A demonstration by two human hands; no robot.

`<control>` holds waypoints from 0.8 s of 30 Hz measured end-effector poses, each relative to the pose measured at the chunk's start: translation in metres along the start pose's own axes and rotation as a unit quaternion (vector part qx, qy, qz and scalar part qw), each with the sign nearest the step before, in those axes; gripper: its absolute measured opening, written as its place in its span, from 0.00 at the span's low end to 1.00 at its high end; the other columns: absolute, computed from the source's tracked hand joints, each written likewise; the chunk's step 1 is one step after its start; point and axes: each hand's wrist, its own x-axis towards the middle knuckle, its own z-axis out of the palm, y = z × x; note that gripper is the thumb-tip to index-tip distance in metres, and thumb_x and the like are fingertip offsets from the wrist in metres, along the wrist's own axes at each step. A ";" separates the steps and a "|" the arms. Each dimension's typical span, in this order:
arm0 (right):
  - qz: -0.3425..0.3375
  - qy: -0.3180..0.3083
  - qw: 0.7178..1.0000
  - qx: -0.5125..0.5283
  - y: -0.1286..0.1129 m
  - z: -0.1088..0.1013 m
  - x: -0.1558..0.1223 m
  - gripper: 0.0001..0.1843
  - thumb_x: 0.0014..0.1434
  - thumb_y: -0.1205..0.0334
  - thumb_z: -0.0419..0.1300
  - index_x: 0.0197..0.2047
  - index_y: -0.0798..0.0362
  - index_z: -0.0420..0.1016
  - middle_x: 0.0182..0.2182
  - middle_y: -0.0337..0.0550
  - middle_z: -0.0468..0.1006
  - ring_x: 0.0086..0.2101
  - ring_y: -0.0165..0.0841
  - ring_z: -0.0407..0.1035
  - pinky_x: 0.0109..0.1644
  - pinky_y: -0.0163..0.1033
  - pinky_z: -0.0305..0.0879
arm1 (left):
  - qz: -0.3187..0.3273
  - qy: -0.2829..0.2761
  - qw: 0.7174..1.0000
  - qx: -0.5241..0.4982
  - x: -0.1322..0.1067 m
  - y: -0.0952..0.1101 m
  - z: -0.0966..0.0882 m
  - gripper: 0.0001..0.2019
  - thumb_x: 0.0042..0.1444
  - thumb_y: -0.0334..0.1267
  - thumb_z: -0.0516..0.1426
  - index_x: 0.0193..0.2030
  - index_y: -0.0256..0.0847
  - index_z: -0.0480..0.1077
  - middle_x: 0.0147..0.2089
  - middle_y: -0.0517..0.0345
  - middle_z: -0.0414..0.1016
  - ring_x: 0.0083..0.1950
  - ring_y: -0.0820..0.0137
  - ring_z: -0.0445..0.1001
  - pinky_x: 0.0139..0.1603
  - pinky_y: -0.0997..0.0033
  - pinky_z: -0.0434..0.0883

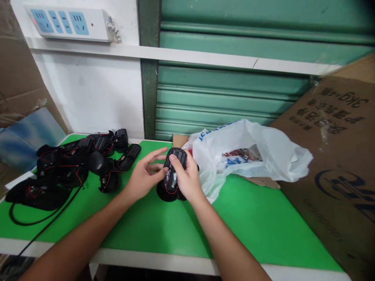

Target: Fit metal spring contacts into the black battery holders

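My right hand (187, 177) grips a black plastic part with red wires (171, 175), holding it just above the green table top (249, 226). The thumb lies across the part's ribbed upper end. My left hand (145, 175) is at the part's left side, fingers spread, fingertips touching or almost touching it. A pile of similar black parts with red wires (79, 160) lies to the left on the table.
A white plastic bag (249, 154) with printed packets inside lies right of my hands. A large brown cardboard sheet (336, 156) leans at the right. A black cable (32, 220) loops at the table's left. A power strip (67, 23) hangs on the wall, beside a green roller shutter (228, 93).
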 end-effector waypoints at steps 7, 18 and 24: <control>-0.018 0.012 1.000 -0.015 0.005 0.004 -0.002 0.13 0.67 0.49 0.59 0.40 0.50 0.70 0.33 0.38 0.74 0.35 0.35 0.69 0.42 0.39 0.66 | -0.017 0.030 0.999 -0.001 -0.005 -0.002 0.008 0.32 0.53 0.45 0.69 0.64 0.35 0.74 0.62 0.38 0.78 0.46 0.62 0.83 0.44 0.67 0.81; -0.004 0.017 0.999 0.030 0.005 0.004 0.000 0.11 0.65 0.50 0.61 0.40 0.49 0.70 0.32 0.35 0.71 0.35 0.33 0.68 0.42 0.38 0.65 | -0.024 -0.007 1.000 -0.005 -0.002 0.001 0.006 0.35 0.52 0.43 0.71 0.66 0.35 0.72 0.65 0.38 0.76 0.53 0.56 0.83 0.51 0.60 0.82; 0.010 0.002 0.998 0.057 0.006 0.000 0.002 0.13 0.64 0.48 0.63 0.42 0.49 0.73 0.34 0.36 0.74 0.37 0.34 0.70 0.44 0.39 0.66 | 0.002 -0.014 1.000 0.014 0.000 0.003 0.001 0.32 0.54 0.44 0.70 0.64 0.37 0.73 0.61 0.39 0.79 0.48 0.60 0.84 0.48 0.63 0.82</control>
